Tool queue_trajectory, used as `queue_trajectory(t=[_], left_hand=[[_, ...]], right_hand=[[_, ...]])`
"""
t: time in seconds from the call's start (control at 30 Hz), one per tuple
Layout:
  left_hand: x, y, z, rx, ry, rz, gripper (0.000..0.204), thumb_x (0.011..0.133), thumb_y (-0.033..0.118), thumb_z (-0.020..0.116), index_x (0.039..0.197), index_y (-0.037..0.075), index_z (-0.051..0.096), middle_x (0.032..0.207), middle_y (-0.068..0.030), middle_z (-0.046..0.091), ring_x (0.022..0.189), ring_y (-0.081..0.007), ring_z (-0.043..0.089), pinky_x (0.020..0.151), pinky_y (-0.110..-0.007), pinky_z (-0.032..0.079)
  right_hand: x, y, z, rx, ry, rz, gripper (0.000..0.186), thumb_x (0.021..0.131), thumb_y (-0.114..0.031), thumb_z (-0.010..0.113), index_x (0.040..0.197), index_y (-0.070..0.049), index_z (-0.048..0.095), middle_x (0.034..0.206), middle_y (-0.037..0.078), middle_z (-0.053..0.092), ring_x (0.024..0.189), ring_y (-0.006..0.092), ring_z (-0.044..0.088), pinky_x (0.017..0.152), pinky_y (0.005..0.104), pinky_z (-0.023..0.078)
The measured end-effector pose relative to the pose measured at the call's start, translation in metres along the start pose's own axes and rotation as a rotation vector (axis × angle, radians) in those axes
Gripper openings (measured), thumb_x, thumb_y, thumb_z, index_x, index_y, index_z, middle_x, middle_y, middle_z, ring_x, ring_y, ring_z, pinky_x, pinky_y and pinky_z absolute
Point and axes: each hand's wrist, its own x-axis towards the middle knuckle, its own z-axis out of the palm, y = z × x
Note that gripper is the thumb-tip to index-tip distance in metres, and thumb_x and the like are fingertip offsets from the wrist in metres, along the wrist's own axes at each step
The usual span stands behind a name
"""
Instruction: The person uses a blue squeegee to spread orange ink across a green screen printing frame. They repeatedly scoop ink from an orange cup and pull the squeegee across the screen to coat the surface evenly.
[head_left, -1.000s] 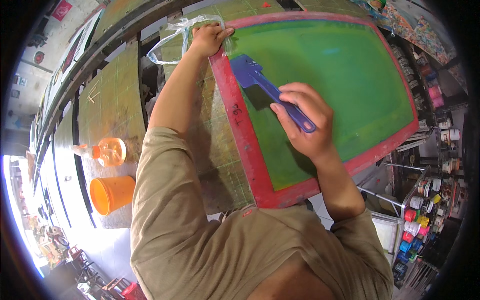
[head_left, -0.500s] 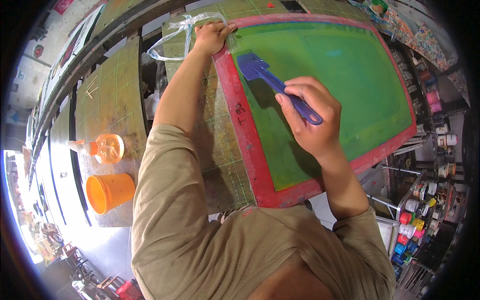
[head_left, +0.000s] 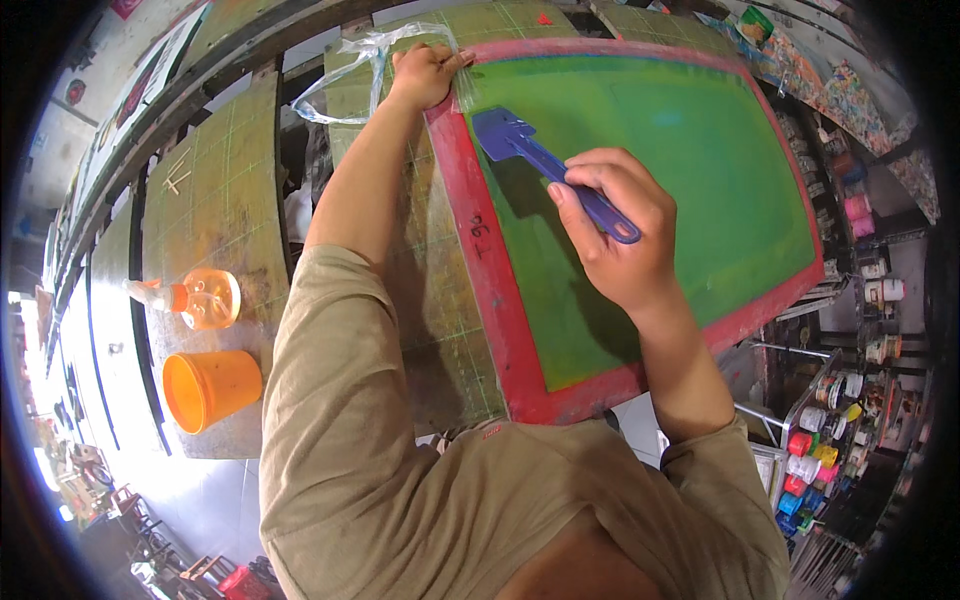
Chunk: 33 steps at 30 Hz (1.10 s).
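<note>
A red-framed printing screen (head_left: pixel 478 250) with green mesh lies on a worn green-gridded table (head_left: pixel 210 200). My right hand (head_left: pixel 615 235) grips the handle of a blue spatula (head_left: pixel 520 145), whose flat blade rests on the mesh near the frame's far left corner. My left hand (head_left: pixel 425 72) presses on that far left corner of the frame, arm stretched out. A crumpled strip of clear plastic (head_left: pixel 350 65) lies just left of that hand.
An orange spray bottle (head_left: pixel 195 298) lies on its side and an orange cup (head_left: pixel 208 388) stands at the table's left near edge. Shelves with several coloured paint jars (head_left: pixel 815 455) stand at the right. Stained cloths (head_left: pixel 850 90) hang at the upper right.
The spatula blade has slid a little toward the frame's far left corner with my right hand. My left hand has stayed on the corner.
</note>
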Motion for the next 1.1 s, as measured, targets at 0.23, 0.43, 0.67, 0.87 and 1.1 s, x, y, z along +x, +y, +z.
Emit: queue_trajectory(t=[0.23, 0.43, 0.67, 0.87, 1.1], left_hand=[[0.0, 0.0, 0.001, -0.117, 0.083, -0.009, 0.036, 0.089, 0.049, 0.049, 0.09, 0.022, 0.073, 0.084, -0.0084, 0.068, 0.094, -0.0279, 0.057, 0.089, -0.041, 0.034], [0.002, 0.001, 0.001, -0.099, 0.131, 0.002, 0.036, 0.088, 0.049, 0.05, 0.089, 0.021, 0.074, 0.079, -0.0118, 0.067, 0.085, -0.0329, 0.061, 0.081, -0.043, 0.043], [0.008, -0.006, 0.003, -0.151, 0.118, -0.016, 0.035, 0.088, 0.046, 0.052, 0.093, 0.017, 0.073, 0.081, -0.0176, 0.066, 0.081, -0.0386, 0.062, 0.077, -0.045, 0.049], [0.012, -0.002, 0.0, -0.187, 0.074, -0.098, 0.036, 0.087, 0.045, 0.054, 0.092, 0.015, 0.073, 0.082, -0.0192, 0.065, 0.081, -0.0385, 0.062, 0.075, -0.045, 0.049], [0.016, -0.007, 0.003, -0.189, 0.077, -0.099, 0.038, 0.089, 0.045, 0.053, 0.096, 0.013, 0.072, 0.077, -0.0192, 0.065, 0.075, -0.0373, 0.062, 0.071, -0.043, 0.048]], right_hand=[[0.0, 0.002, 0.006, -0.024, 0.018, -0.033, 0.016, 0.074, -0.007, 0.072, 0.081, -0.001, 0.059, 0.081, 0.013, 0.062, 0.066, 0.0288, 0.061, 0.057, 0.0319, 0.048], [0.0, 0.001, 0.009, -0.033, 0.012, -0.027, 0.015, 0.074, -0.007, 0.072, 0.08, -0.002, 0.059, 0.081, 0.013, 0.062, 0.065, 0.0287, 0.061, 0.056, 0.0319, 0.048], [0.002, -0.007, 0.01, -0.001, -0.022, 0.024, 0.011, 0.075, 0.003, 0.069, 0.08, 0.004, 0.06, 0.08, 0.016, 0.062, 0.067, 0.0227, 0.06, 0.06, 0.0282, 0.047], [0.0, 0.001, 0.014, -0.023, 0.005, 0.003, 0.015, 0.075, -0.008, 0.072, 0.081, -0.002, 0.059, 0.081, 0.012, 0.062, 0.065, 0.0284, 0.061, 0.055, 0.0319, 0.048], [0.003, -0.004, 0.016, -0.034, -0.023, -0.009, 0.012, 0.074, 0.003, 0.07, 0.081, 0.004, 0.06, 0.08, 0.015, 0.062, 0.065, 0.021, 0.059, 0.057, 0.0279, 0.047]])
